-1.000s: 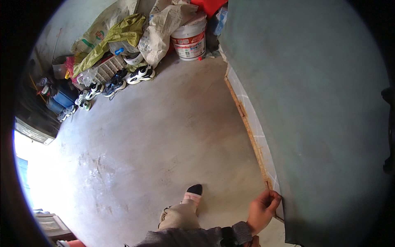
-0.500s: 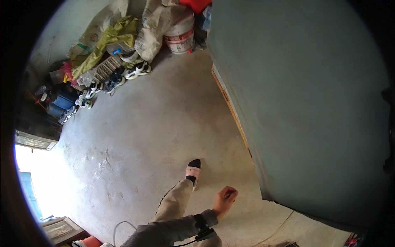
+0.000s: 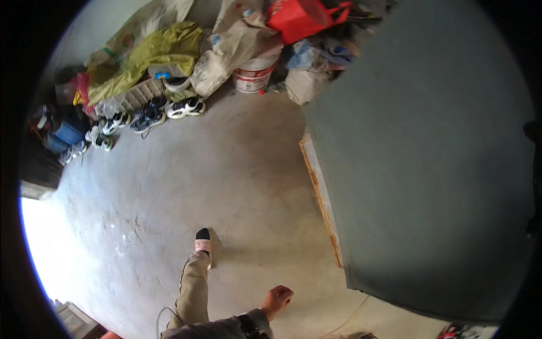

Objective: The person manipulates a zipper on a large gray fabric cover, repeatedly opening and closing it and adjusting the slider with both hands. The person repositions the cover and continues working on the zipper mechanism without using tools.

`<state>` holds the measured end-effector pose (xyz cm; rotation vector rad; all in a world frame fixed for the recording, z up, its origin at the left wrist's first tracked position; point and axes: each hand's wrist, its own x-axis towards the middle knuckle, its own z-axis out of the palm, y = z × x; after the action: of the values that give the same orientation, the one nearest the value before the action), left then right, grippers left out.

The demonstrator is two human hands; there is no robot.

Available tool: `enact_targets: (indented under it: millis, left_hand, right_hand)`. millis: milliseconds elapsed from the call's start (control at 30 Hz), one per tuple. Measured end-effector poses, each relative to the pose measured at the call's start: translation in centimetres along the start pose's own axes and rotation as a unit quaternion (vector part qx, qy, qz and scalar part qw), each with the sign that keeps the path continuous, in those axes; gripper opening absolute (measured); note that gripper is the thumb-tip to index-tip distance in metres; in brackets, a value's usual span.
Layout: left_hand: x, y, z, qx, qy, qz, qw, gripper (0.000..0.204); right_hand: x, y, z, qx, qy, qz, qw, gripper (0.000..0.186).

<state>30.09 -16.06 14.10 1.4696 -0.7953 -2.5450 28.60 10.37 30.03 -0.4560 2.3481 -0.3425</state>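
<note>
My left hand point(image 3: 276, 301) hangs over the concrete floor at the lower middle, its fingers loosely curled in and nothing visible in them. The grey sleeve point(image 3: 217, 329) comes in from the lower edge, with a dark band at the wrist. Left of the hand, my leg in beige trousers point(image 3: 192, 282) reaches forward. Its foot wears a dark sock and a pink slipper point(image 3: 203, 244). To the right of the hand, apart from it, is a large grey-green covered surface point(image 3: 423, 169). My right hand is out of view.
Several shoes point(image 3: 186, 107) line the far-left wall, beside a yellow-green sack point(image 3: 169, 48). Behind them stand a white-and-red bucket point(image 3: 254, 76) and a red bag point(image 3: 305, 20). A wooden edge point(image 3: 322, 203) runs beside the grey-green surface. Bright light fills a doorway point(image 3: 45, 243) at left.
The view has shifted, bringing more of the red bag and the far clutter in. My left hand and the slippered foot now appear further left and lower; the hand stays curled.
</note>
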Motion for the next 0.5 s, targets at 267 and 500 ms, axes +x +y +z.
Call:
enact_targets:
  millis: [267, 500]
  left_hand:
    - [3.7, 19.2, -15.3, -0.132, 0.108, 0.054, 0.984, 0.014]
    - [8.8, 29.4, -17.3, -0.141, 0.075, 0.071, 0.985, 0.011]
  right_hand:
    - [7.0, -24.2, 2.2, 0.055, -0.135, -0.007, 0.989, 0.010]
    - [12.0, -30.3, 1.7, 0.036, -0.110, -0.097, 0.989, 0.009]
